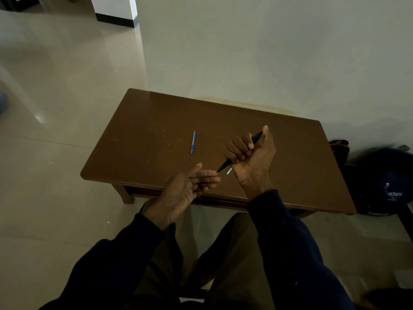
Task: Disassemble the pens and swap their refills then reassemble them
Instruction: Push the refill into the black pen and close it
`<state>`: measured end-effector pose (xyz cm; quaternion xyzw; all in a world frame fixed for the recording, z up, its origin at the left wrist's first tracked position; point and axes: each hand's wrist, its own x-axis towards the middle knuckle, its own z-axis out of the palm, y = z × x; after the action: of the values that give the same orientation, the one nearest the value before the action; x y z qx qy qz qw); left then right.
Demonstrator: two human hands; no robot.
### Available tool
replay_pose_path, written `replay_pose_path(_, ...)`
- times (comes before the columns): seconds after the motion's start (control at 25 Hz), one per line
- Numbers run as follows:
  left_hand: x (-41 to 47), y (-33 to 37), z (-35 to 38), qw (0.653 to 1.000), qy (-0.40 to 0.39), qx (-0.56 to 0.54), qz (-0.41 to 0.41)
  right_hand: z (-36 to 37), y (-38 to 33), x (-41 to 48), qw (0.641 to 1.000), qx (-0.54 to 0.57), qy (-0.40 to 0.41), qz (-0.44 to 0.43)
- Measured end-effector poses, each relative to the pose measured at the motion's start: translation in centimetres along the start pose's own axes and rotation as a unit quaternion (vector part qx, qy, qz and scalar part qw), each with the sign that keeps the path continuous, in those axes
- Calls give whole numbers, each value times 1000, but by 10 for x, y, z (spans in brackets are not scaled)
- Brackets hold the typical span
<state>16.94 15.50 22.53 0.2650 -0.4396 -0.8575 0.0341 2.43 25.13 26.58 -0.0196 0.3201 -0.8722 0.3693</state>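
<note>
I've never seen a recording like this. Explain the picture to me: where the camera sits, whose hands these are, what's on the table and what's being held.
There is no machine here. A person wears one camera on the head, so you look down past dark sleeves at that person's own two hands. The right hand is curled round a black pen, held slanted above a brown table. The left hand is open, with its fingertips at the pen's lower tip; whether they touch it is hard to tell. A blue pen lies by itself on the table, further back. A small pale piece shows beside the right hand; what it is cannot be made out.
</note>
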Motion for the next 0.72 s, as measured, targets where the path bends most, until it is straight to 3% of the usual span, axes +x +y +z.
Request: replay_pose_path(0.72, 6, -5, -5, 1000, 15, 15, -10, -13, 10, 7, 1000, -16, -3, 12)
